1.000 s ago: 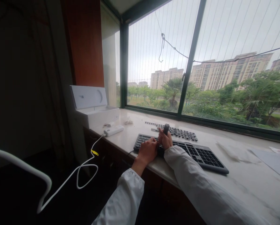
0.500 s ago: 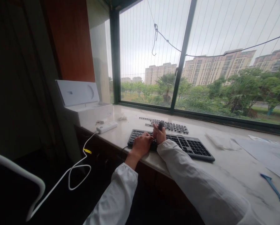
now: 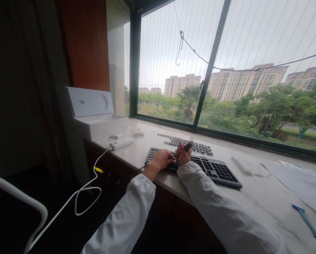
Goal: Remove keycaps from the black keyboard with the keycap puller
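A black keyboard (image 3: 224, 173) lies along the front edge of the marble-topped counter, many of its key places showing bare without caps. My left hand (image 3: 162, 159) is over its left part, fingertips pinched together close to the keys; whatever they hold is hidden. Just to the right, my right hand (image 3: 183, 155) is wrapped round a dark, thick-ended tool (image 3: 189, 145), whose upper end sticks out above the fist. The tool's lower end cannot be made out. Behind the keyboard, loose keycaps (image 3: 200, 147) are laid out in rows.
An open white box (image 3: 102, 127) stands at the far left, near a white power strip (image 3: 121, 143) with a white cable. A clear plastic bag (image 3: 250, 165), papers (image 3: 298, 180) and a blue tool (image 3: 307, 222) lie to the right. Windows (image 3: 171, 63) rise behind the counter.
My right hand has tilted, so the dark tool's upper end leans further right. My left hand's fingers have shifted slightly over the keyboard. The view has moved a little.
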`<state>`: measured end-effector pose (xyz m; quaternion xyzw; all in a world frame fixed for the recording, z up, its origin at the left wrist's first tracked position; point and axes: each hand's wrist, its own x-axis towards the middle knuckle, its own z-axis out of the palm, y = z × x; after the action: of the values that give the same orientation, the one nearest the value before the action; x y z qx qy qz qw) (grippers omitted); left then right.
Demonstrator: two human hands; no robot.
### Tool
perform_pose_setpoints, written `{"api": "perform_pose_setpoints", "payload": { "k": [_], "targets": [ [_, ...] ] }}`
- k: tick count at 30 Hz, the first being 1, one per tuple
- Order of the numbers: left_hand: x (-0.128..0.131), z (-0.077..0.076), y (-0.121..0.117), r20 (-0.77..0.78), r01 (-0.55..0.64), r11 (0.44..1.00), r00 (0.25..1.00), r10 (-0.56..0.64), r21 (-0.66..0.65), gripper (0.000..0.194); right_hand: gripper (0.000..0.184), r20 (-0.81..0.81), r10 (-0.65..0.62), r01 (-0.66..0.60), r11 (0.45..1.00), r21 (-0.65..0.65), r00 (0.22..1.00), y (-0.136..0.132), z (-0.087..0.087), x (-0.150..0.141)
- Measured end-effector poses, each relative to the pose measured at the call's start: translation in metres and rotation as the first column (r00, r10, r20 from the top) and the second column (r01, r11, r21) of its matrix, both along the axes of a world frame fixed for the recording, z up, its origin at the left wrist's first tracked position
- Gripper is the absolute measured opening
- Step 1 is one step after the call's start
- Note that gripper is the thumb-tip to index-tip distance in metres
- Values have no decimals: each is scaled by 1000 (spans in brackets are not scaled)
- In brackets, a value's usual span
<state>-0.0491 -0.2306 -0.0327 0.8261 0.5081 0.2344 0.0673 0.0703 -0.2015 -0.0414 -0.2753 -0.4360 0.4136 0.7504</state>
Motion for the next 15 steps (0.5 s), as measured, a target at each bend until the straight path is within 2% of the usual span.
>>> {"api": "perform_pose_setpoints", "payload": {
  "k": [3,7,11,15],
  "targets": [
    [1,3,4,2,19,1000,1000,-19,-15,23,51,-86,-18,22,999,41,996,0,6,2],
    [1,1,2,22,14,1000,1000,-15,28,21,50,-108,-16,7,996,-85,994,4,8,5],
    [3,-4,-7,14,-41,997,999,40,65,22,48,-110,-61,36,976,-215,992,12,3,5],
    [5,-6,-13,-6,-59,994,998,60,87,25,48,-90,-64,41,969,-244,994,17,0,5]
  ]
}}
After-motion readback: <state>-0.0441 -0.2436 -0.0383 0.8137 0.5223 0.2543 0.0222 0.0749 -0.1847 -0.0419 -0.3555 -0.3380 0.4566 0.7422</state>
